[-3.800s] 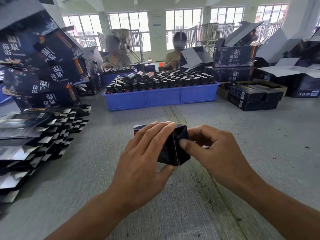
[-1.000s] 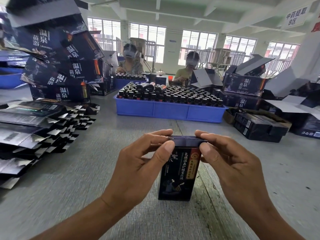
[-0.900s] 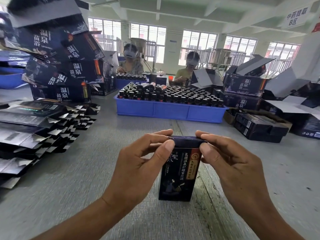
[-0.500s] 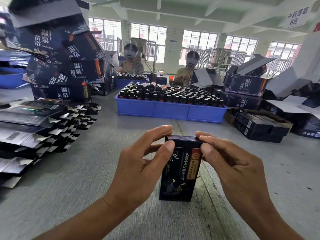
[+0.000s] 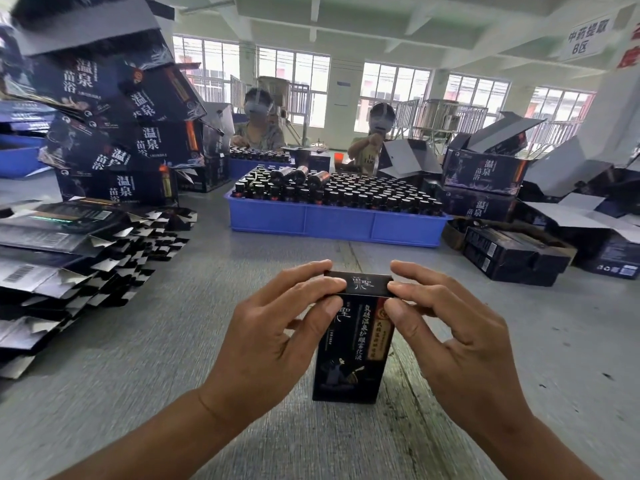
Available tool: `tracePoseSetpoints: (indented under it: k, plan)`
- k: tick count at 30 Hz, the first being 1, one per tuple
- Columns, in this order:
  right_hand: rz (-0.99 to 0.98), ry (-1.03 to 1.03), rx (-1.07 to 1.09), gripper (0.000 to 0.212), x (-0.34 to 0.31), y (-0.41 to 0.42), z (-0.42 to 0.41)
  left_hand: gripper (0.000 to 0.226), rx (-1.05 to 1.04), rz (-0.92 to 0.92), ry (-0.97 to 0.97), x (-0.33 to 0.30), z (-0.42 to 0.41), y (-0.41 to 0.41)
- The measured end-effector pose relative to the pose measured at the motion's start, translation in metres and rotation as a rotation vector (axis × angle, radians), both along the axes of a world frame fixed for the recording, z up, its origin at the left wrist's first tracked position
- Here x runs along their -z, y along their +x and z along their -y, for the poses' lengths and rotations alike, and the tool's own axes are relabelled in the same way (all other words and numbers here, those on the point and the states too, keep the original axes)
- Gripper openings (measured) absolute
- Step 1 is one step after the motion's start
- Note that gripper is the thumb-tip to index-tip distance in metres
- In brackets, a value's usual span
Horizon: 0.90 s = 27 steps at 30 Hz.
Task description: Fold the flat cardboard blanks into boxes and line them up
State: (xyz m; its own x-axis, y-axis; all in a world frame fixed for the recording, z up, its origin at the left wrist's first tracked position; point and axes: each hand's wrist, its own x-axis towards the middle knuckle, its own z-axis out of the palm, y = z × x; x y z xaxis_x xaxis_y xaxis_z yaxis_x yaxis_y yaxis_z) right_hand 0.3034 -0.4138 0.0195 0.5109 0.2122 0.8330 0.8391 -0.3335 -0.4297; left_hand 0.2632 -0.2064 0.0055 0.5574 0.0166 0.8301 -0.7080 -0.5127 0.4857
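left hand [image 5: 277,336] pinches top-left corner of box [image 5: 353,355] | right hand [image 5: 460,341] pinches top-right corner | box upright on grey table [image 5: 173,358], near centre | flat blanks [image 5: 69,265] stacked far left | blue bottle tray [image 5: 337,225] far centre

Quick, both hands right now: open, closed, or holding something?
Left hand: pinches the top of the small box, which stands upright on the table.
Right hand: pinches the same box top.
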Motion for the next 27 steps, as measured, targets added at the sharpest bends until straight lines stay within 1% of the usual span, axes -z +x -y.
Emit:
tracePoseSetpoints:
  k: [2,4,6,8,10,11,12,14,16,20,22,23,25,27]
  plan:
    - [-0.043,0.01,-0.02,0.017,0.002,0.0,-0.002,0.03,-0.003,-0.051,0.05,0.006,-0.001,0.001]
    - [-0.111,0.008,-0.035,0.019,0.004,0.0,-0.003,0.041,0.004,-0.141,0.095,0.013,-0.002,0.0]
    - [-0.165,-0.055,-0.023,0.026,0.007,0.001,-0.002,0.05,0.024,-0.225,0.098,0.017,-0.002,-0.001]
    - [-0.26,-0.156,-0.022,0.044,0.01,0.001,-0.003,0.056,0.033,-0.257,0.034,0.017,-0.003,0.0]
    - [-0.377,-0.241,-0.009,0.068,0.016,0.001,-0.007,0.062,0.043,-0.319,-0.104,0.015,-0.004,0.002]
    - [-0.411,-0.263,0.001,0.078,0.019,0.001,-0.009,0.068,0.043,-0.361,-0.172,0.015,-0.004,0.002]
    - [-0.421,-0.276,0.012,0.086,0.022,0.0,-0.011,0.073,0.037,-0.397,-0.221,0.016,-0.004,0.004]
    - [-0.404,-0.291,0.042,0.093,0.025,-0.001,-0.014,0.075,0.026,-0.447,-0.282,0.017,-0.004,0.006]
    - [-0.379,-0.333,0.07,0.092,0.027,-0.003,-0.017,0.069,0.031,-0.479,-0.375,0.016,-0.004,0.009]
    - [-0.267,-0.537,0.119,0.082,0.033,-0.005,-0.024,0.064,0.024,-0.527,-0.65,0.017,-0.003,0.017]
    - [-0.262,-0.583,0.139,0.079,0.036,-0.005,-0.028,0.058,0.041,-0.551,-0.738,0.019,-0.003,0.021]
    - [-0.264,-0.583,0.159,0.076,0.037,-0.004,-0.029,0.054,0.045,-0.57,-0.726,0.021,-0.002,0.022]
    - [-0.257,-0.558,0.223,0.069,0.038,0.001,-0.027,0.049,0.042,-0.599,-0.63,0.025,-0.003,0.022]
    - [-0.279,-0.522,0.333,0.059,0.036,0.018,-0.018,0.046,-0.018,-0.611,-0.42,0.029,-0.006,0.022]
